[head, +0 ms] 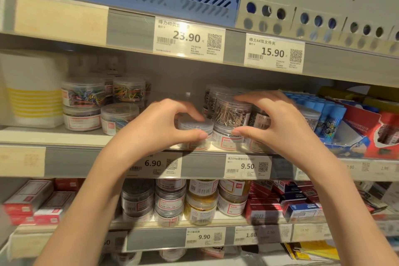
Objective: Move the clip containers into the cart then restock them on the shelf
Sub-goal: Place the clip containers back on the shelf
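Fingers (190,112) of the left hand (159,127) curl over the lid of a low clear round plastic tub with a grey lid (195,130), thumb pressed to its front wall; this reads as a grip. Fingers (248,98) of the right hand (280,123) arch wide around a clear round tub of rose-gold paper clips (232,112), index tip on its lid, thumb lower, against the red-labelled clear tub (226,136) stacked beneath it; whether that hand has closed on either tub I cannot tell. Landmark: the white price tag reading 9.50 (247,166) on the front edge of the grey middle shelf (97,134). Both handled tubs stand just above this tag and slightly left of it, at the shelf's front lip. Judgement: no cart is in view, so the step could be either lifting tubs off for the cart or setting them back during restock; the frame does not settle which. The next move calls for a firm hold on the two-high stack, since the upper tub could slide off the lower. Count: near the hands, one low tub plus a stack of two, and at least three more behind and right, partly hidden. Far left of the tag, about five tubs of coloured clips (83,95). Below the tag, roughly eight labelled jars (201,205) in stacks, exact number uncertain through blur.
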`<state>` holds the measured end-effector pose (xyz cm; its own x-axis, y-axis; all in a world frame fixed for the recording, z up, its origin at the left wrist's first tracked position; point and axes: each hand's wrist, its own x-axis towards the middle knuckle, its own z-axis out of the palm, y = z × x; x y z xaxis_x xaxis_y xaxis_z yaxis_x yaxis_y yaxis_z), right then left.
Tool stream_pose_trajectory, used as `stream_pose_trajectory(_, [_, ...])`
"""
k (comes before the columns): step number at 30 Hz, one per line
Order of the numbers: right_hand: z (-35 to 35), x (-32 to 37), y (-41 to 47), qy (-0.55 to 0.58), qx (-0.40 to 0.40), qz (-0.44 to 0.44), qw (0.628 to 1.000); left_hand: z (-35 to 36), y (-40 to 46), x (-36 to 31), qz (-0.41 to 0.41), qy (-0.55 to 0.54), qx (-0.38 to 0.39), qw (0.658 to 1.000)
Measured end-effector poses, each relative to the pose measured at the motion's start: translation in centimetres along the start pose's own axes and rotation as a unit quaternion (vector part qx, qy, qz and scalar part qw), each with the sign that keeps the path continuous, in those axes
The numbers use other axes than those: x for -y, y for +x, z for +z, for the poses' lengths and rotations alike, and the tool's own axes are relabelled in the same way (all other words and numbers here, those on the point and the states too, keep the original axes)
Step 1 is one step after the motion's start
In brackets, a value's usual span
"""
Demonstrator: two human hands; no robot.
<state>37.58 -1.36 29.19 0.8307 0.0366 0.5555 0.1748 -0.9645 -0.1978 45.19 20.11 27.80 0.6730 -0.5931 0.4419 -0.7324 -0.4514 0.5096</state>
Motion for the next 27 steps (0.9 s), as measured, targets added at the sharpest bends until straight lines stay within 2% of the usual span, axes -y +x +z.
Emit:
stream_pose_trajectory(10, [0.17, -0.44, 0.01, -0.003, -0.006, -0.004, 1.0, 0.57, -0.45, -0.05, 0.007, 0.023, -0.02, 0.999])
stream_pose_trajectory(27, [0.06, -0.12, -0.39, -0.051, -0.004, 0.004, 0.999, 0.79, 0.22, -0.33, 0.012, 0.056, 0.009, 0.998])
